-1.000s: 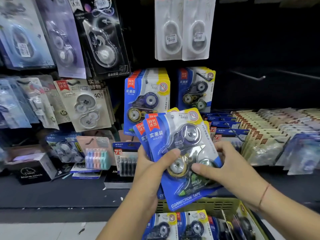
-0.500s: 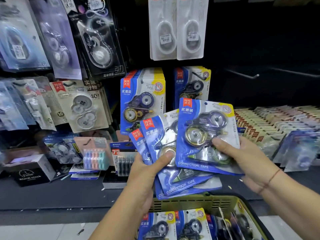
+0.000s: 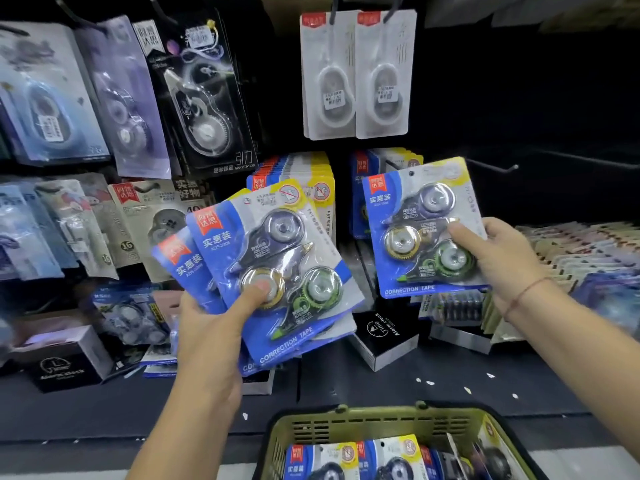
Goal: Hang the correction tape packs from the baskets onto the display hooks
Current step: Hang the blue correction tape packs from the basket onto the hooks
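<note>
Lifting single pack [image 3: 424, 230], right hand [image 3: 498, 251] fingers clamped on it, left hand [image 3: 207, 327] pinching fanned stack [image 3: 270, 271]; punch-hole could miss hook [image 3: 491, 165], stack could slide loose

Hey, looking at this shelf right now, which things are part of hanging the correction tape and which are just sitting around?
Part of the job:
- single pack in the right hand
- fanned packs in the left hand
- green basket with more packs
- bare hook
- hung blue packs

Just lying about:
- black clock boxes
- white packs hanging above
- sachets at right
</note>
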`<state>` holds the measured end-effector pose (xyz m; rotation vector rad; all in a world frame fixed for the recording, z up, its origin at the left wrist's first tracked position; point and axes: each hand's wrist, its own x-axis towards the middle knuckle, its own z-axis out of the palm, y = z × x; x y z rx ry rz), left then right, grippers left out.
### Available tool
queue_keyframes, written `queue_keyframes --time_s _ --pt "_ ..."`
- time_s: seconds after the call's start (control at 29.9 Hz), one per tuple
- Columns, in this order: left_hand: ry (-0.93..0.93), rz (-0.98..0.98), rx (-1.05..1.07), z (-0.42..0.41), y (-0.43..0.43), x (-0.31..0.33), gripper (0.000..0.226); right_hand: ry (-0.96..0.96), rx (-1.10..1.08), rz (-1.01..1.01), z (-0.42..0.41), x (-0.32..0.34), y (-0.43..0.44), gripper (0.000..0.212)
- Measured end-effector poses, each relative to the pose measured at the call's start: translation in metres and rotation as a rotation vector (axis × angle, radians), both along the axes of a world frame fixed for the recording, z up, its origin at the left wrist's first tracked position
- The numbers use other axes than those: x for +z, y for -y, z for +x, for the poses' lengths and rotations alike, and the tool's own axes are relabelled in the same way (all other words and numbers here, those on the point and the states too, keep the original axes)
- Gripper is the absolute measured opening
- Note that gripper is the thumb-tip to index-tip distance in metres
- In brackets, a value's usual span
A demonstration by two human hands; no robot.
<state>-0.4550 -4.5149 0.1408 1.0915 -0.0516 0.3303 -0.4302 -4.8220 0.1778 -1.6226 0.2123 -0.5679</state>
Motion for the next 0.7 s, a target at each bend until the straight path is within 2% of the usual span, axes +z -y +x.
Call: queue_keyframes --time_s 0.23,0.43,0.53,0.7 --pt "-0.023 -0.009 -0.012 0.001 0.004 0.0 0.07 -0.057 -0.032 -0.012 0.01 -0.004 0.004 0.017" --pt "-0.007 -0.033 -0.03 0.002 0.011 -0.001 0.057 -0.079 -0.088 -0.105 0.044 -0.006 0.007 0.021" --pt "-0.012 -0.039 -0.038 0.002 0.015 -0.001 0.061 -0.14 -0.131 -0.158 0.079 -0.008 0.008 0.04" --pt "-0.027 -0.011 -0.052 0.004 0.017 -0.001 0.067 -0.327 -0.22 -0.328 0.131 -0.003 0.004 0.06"
